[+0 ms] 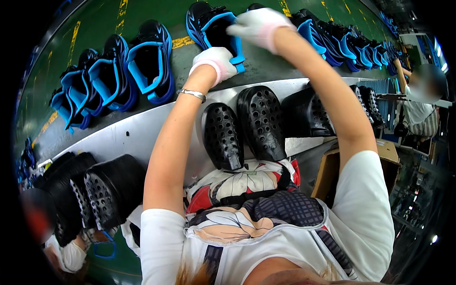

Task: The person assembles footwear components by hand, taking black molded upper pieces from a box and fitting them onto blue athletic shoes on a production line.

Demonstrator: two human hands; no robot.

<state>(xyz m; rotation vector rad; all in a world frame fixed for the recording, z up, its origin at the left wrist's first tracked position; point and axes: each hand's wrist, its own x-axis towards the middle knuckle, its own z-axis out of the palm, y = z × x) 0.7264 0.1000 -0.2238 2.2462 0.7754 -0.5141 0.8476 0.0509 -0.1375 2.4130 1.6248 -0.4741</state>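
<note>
- Presently, both hands wear white gloves with pink cuffs and are stretched out to the far side of a green belt (266, 61).
- Left hand (216, 62): fingers closed on the near edge of a black-and-blue shoe (216, 28) that lies on the belt; a silver bracelet (192, 94) sits on that wrist.
- Right hand (259, 26): fingers curled over the far right edge of the same shoe, gripping its blue rim.
- The shoe lies at the far middle of the scene, sole side down as far as can be told, held between the two hands.
- Left of it, a second black-and-blue shoe (149, 61) lies on the belt, apart from the held one; further left, more such shoes (90, 85) overlap in a row.
- Right of the hands, another row of blue shoes (342, 42) runs toward the far right, closely packed.
- Nearer, on a grey ledge (128, 135), two black perforated clogs (242, 128) stand side by side, touching, toes pointing near.
- More black clogs (107, 190) are stacked at the near left; others (313, 114) sit behind the right forearm.
- A cardboard box (327, 173) stands at the near right, partly hidden by the arm.
- Another person (420, 111) is at the far right.
</note>
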